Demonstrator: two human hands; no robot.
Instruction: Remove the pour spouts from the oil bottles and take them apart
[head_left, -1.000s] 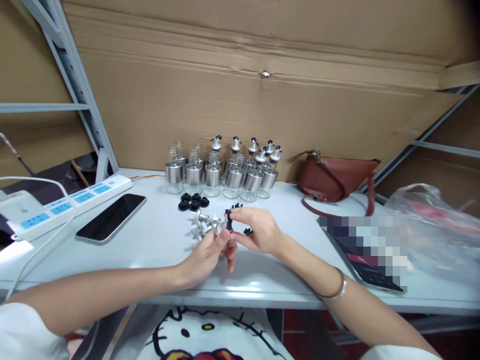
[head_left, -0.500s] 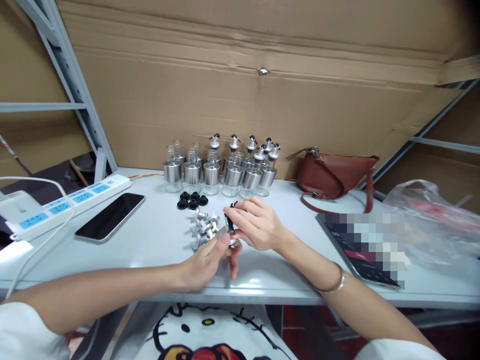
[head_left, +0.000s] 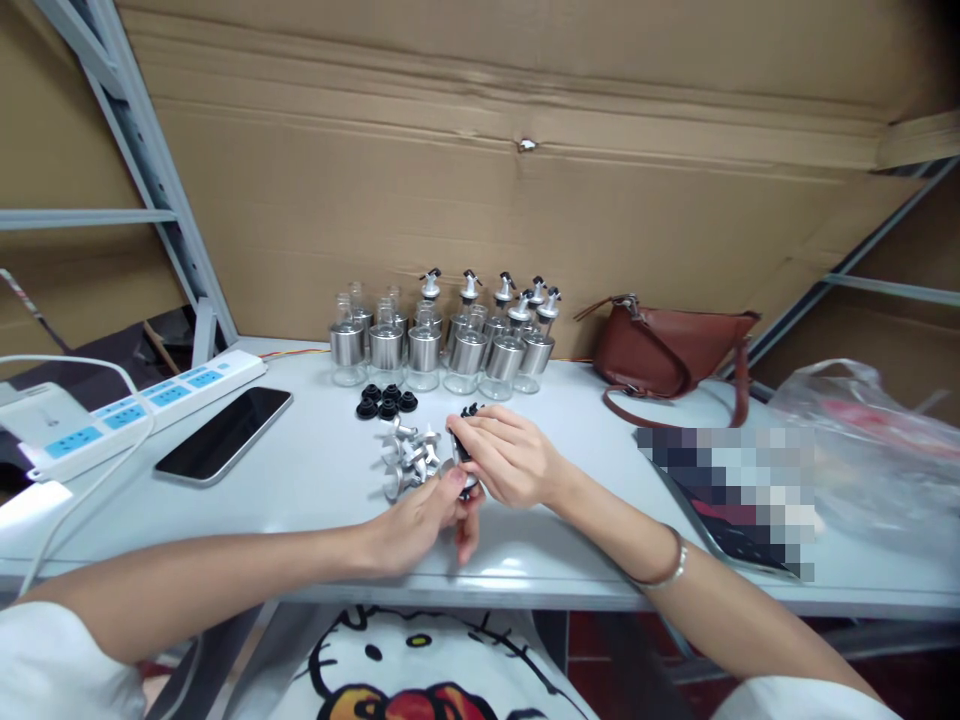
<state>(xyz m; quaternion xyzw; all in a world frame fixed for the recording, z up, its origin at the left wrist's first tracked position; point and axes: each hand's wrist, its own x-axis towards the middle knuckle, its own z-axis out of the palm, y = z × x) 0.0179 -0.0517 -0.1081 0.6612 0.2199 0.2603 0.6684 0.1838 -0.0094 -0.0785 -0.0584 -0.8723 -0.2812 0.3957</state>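
Both hands meet above the front of the table. My left hand [head_left: 420, 522] is closed around a silver pourer spout [head_left: 469, 482], partly covered by the fingers. My right hand [head_left: 517, 455] pinches a black ribbed stopper [head_left: 472, 411] against it; where the two parts join is hidden. Just left of the fingers lies a pile of silver pourer parts [head_left: 411, 455]. Behind that pile, several black stoppers [head_left: 388, 408] sit in a small cluster. Glass bottles with steel sleeves [head_left: 469, 352] stand in rows at the back, some topped with silver and black pourers [head_left: 504, 288].
A phone [head_left: 225, 435] and a white power strip [head_left: 161, 405] with a cable lie at left. On the right are a brown handbag [head_left: 660, 345], a dark flat item [head_left: 720, 520] partly blurred out, and a clear plastic bag [head_left: 870, 450]. Cardboard [head_left: 420, 190] closes the back.
My right fingers have shifted slightly down and closer around the black stopper. My left hand stays nearly in place. The bottles and piles are unchanged.
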